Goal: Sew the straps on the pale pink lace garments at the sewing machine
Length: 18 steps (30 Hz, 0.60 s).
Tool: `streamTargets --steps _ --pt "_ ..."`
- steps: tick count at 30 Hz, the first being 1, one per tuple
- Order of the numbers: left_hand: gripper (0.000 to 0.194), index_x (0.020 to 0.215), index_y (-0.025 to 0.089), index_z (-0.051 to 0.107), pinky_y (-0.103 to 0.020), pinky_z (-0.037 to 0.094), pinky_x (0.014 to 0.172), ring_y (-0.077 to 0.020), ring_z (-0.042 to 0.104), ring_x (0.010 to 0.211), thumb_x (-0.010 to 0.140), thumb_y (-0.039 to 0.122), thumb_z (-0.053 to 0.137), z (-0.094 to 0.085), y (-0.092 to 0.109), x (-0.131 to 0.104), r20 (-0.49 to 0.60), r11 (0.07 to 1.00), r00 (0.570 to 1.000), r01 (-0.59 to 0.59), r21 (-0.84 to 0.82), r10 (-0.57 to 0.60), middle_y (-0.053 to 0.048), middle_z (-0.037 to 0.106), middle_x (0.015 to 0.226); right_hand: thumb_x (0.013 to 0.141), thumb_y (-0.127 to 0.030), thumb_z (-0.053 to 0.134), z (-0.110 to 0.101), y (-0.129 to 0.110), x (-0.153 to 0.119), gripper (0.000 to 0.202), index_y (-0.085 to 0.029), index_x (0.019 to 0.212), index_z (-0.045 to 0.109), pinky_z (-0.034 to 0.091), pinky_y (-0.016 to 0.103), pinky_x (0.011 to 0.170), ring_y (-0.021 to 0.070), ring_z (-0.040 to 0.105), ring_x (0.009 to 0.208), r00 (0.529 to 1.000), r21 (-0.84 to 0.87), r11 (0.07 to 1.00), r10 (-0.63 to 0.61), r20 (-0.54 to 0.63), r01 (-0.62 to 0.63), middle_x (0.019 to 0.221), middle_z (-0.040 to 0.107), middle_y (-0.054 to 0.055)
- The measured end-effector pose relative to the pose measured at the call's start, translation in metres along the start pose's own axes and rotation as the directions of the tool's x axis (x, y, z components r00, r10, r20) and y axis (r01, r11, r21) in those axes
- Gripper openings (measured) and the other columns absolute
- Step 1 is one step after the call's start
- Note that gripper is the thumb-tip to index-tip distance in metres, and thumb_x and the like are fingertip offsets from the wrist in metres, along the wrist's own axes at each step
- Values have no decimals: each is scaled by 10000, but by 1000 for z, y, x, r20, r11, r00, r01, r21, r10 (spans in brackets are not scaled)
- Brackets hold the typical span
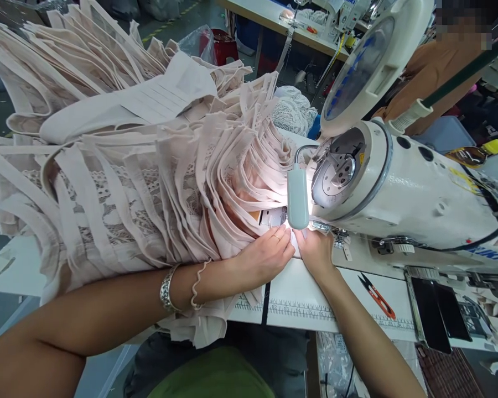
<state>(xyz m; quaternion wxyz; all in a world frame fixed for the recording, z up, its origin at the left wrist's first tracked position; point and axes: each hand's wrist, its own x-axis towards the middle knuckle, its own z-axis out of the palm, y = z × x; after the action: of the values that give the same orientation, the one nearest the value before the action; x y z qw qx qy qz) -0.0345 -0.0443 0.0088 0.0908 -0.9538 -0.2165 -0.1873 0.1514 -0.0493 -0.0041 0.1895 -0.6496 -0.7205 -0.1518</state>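
I observed the left hand (276, 251) pinched closed on pale fabric (294, 246); right hand (317, 251), three o'clock, grip indeterminable.

The left hand (265, 255) is wearing a gold ring (276, 236); a silver bracelet (166, 290) and wavy pale band (196, 284) are circling its wrist (228, 275); green cloth (216, 377) is showing below.

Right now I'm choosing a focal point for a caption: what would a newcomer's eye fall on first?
First, the big heap of pale pink, lace-trimmed fabric spreading across the picture's left half. Next, the glossy white, rounded sewing machine at right. Then the bare left hand and right hand, close together below the pale green, rounded block.
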Motion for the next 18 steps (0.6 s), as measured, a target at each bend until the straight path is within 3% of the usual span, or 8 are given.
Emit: streamTargets --steps 5,13,18 --pt "233 912 117 563 -375 501 835 -225 638 897 934 7 359 -3 -2 1 14 994 1000 26 -103 -25 -154 649 982 980 -384 423 6 5 -3 444 -194 677 685 444 316 684 205 582 652 999 4 1000 20 39 -21 613 643 72" --pt "220 948 106 582 -404 487 882 -266 646 1031 924 16 382 1 -2 2 14 999 1000 5 -43 -5 -210 662 1114 977 -296 379 7 13 -1 375 -215 747 663 464 328 705 212 580 673 992 114 992 -68 103 56 640 632 53" --pt "221 970 100 595 -403 476 917 -292 631 1132 925 22 393 5 -1 1 5 999 1000 0 -38 0 -220 667 1152 977 -260 334 11 13 1 386 -206 757 647 461 316 662 207 577 650 996 86 996 -30 83 23 655 643 63"
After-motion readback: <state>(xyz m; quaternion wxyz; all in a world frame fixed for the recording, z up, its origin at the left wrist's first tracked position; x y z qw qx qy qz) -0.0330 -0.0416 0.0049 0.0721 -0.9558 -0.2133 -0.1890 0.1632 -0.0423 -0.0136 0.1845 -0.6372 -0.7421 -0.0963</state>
